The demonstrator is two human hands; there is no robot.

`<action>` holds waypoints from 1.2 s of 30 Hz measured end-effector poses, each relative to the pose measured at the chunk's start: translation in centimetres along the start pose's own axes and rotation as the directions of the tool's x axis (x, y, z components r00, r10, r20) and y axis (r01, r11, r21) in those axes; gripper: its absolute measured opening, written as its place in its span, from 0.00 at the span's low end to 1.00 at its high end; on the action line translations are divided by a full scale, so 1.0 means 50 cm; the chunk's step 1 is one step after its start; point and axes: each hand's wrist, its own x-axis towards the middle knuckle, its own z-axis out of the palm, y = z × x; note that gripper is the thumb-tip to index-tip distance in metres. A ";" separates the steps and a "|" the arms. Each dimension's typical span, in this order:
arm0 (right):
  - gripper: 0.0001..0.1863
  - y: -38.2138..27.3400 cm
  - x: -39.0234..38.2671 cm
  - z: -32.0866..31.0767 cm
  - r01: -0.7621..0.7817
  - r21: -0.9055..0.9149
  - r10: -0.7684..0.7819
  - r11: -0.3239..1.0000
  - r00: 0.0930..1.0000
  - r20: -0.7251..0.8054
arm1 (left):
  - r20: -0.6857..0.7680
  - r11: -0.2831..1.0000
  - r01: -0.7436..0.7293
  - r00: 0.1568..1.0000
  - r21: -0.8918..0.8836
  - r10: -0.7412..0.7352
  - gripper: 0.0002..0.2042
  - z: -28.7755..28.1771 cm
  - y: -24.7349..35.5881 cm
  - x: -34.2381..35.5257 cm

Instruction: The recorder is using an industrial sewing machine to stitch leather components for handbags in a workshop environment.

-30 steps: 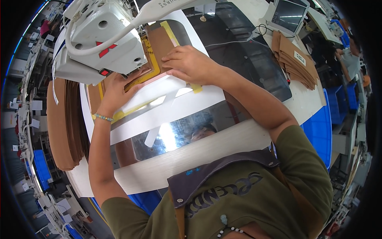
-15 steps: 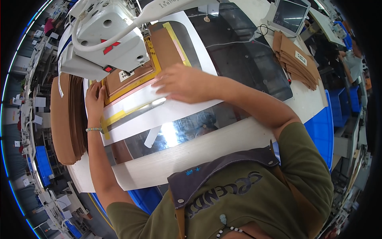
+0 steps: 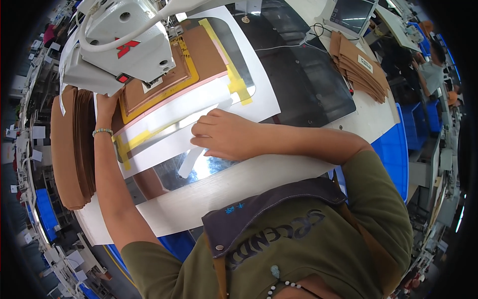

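My left hand reaches to the left edge of a layered template, its fingers hidden beneath the white sewing machine head. Brown panels, a pink edge and yellow tape make up the template, which lies on a white sheet. Below the template's front edge, my right hand is closed, fingers curled and thumb beneath. A narrow white strip runs up from the glossy plate to this thumb and fingers, which appear to pinch its upper end.
A thick stack of brown panels stands at the left. More brown pieces with a white label lie at the far right, near a screen. Dark glossy plates cover the table's right part. A blue bin sits beyond its right edge.
My right hand has come off the template's front part, down toward me onto the white strip, its fingers now curled. The left hand's fingers have slipped from sight beneath the machine head.
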 end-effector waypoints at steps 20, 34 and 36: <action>0.15 0.070 -0.109 -0.060 -0.263 0.039 0.266 0.964 0.958 -0.111 | -0.142 0.970 -0.191 0.975 -0.147 0.170 0.26 0.234 -0.054 0.077; 0.06 0.075 -0.111 -0.069 -0.235 0.083 0.241 0.969 0.967 -0.081 | -0.369 0.796 -0.026 0.877 0.605 0.309 0.16 0.044 0.020 -0.069; 0.06 0.082 -0.109 -0.061 -0.223 0.084 0.228 0.971 0.971 -0.068 | -0.448 0.902 -0.058 0.853 0.428 0.268 0.12 -0.038 0.036 -0.205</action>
